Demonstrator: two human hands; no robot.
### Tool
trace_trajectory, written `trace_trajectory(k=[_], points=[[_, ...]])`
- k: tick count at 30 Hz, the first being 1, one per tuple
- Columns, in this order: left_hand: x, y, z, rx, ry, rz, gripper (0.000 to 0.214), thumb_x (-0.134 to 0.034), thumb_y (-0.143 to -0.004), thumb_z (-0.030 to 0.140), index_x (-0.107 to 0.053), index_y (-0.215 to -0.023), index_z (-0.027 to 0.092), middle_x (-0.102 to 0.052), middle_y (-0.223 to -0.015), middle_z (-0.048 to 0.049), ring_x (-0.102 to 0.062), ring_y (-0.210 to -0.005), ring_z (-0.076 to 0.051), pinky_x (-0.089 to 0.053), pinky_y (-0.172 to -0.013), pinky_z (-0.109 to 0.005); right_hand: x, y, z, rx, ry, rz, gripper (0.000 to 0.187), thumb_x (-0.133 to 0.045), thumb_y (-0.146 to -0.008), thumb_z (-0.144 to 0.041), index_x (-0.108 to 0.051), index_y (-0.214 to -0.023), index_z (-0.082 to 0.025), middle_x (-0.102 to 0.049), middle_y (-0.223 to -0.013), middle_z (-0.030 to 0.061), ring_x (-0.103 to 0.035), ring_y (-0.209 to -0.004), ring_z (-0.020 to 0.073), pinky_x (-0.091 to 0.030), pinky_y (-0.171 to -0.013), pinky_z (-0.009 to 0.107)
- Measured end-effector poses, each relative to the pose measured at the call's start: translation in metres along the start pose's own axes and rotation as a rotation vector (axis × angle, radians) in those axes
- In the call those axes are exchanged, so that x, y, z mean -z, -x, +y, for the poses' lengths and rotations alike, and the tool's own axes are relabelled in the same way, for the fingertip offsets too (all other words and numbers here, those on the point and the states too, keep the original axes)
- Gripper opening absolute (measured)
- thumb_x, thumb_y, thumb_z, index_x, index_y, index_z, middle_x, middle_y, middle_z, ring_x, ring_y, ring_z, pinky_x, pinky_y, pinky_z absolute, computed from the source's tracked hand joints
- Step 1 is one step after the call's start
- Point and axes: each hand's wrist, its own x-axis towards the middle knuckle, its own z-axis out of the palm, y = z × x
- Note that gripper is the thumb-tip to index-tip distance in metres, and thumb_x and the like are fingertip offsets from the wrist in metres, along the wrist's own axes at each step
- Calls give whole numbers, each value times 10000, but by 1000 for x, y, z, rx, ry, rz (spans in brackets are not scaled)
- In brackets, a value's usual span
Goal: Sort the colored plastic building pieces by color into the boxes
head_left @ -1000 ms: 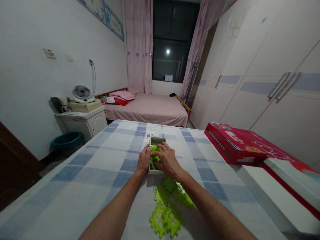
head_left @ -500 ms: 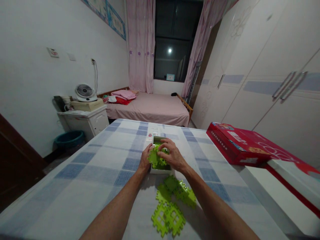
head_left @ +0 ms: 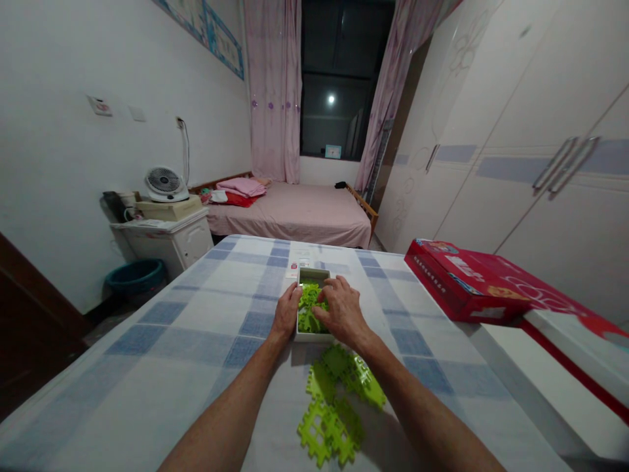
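My left hand (head_left: 286,313) grips the left wall of a small white box (head_left: 313,338), fingers along its outer side. Inside the box lie several bright green interlocking plastic pieces (head_left: 308,299) with notched edges. My right hand (head_left: 343,309) is over the box's right side, thumb and fingers bent but apart, the tips at the green pieces. No piece is seen lifted in it, though part of the fingertips is hidden. On the cloth between my forearms, more green plastic pieces (head_left: 317,432) lie loosely overlapping, some with window-like openings.
A blue-and-white checked tablecloth (head_left: 196,341) covers the table. A printed paper (head_left: 295,264) lies just beyond the white box. To the right sit a large red box (head_left: 457,282) and a long white box (head_left: 535,387). A bed (head_left: 304,210) stands past the table.
The green piece raised at the box's left side now lies down among the others inside. My right hand has shifted slightly right and its fingers have loosened; my left hand stays on the box.
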Motion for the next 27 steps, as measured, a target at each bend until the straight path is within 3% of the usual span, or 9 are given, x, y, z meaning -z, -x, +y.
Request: trace_trajectory(k=[3,7,9,11,13,15,19,24,27], points=[[2,0,-3,-40,7,-46,353,-471,-817,452,-639,-929,163,-670,-908,-58,-587,-827,-187,-458,-759,-293,2,3,1,38,-119,49,108,-638,-785,-232,-675,-882,-203,-535,-1262,95,-378,-1262,265,-329,-985,442],[3,-3,-12,53,71,27,388,-468,-805,511,-624,-844,158,-643,-758,-30,-563,-689,-164,-453,-668,-285,32,24,17,-17,-193,125,166,-579,-850,-235,-643,-997,-192,-590,-1119,79,-523,-1085,202,-377,-941,361],[4,-4,-17,80,89,55,402,-463,-797,535,-610,-816,161,-626,-716,-16,-551,-654,-156,-450,-647,-282,46,44,26,-66,-157,3,184,-555,-874,-276,-632,-1006,-173,-616,-994,66,-569,-954,188,-407,-872,328],[4,-5,-19,85,97,72,407,-464,-791,548,-600,-804,165,-614,-697,-4,-542,-641,-149,-447,-643,-278,52,64,30,-100,-106,-191,275,-582,-861,-360,-628,-1051,-167,-613,-996,73,-578,-908,193,-416,-829,319],[4,-4,-19,85,100,83,407,-474,-781,555,-596,-791,166,-602,-676,5,-534,-631,-145,-443,-638,-274,48,80,29,-116,-43,-323,393,-629,-820,-426,-616,-1115,-167,-594,-1060,93,-567,-936,220,-412,-821,333],[4,-4,-17,80,96,82,405,-487,-775,554,-597,-782,164,-598,-672,6,-529,-631,-143,-439,-636,-270,39,88,23,-113,22,-377,434,-663,-785,-434,-613,-1121,-164,-578,-1093,108,-543,-981,253,-400,-827,357],[5,-3,-14,66,73,67,393,-492,-782,540,-603,-798,164,-598,-662,8,-531,-623,-141,-435,-631,-267,17,91,12,-111,34,-425,316,-679,-752,-363,-609,-977,-152,-585,-1040,102,-517,-979,265,-378,-829,373],[4,-3,-14,49,59,47,401,-458,-803,546,-588,-792,167,-596,-654,8,-531,-610,-144,-439,-625,-273,2,97,17,-81,-199,-321,161,-509,-774,-134,-502,-931,-170,-569,-965,66,-521,-877,185,-384,-774,303],[3,-1,-9,26,53,52,384,-453,-813,519,-602,-827,166,-621,-723,-8,-545,-662,-152,-440,-644,-272,9,99,29,-42,-358,-241,111,-414,-787,-119,-467,-852,-191,-550,-908,48,-516,-841,167,-392,-758,289]])
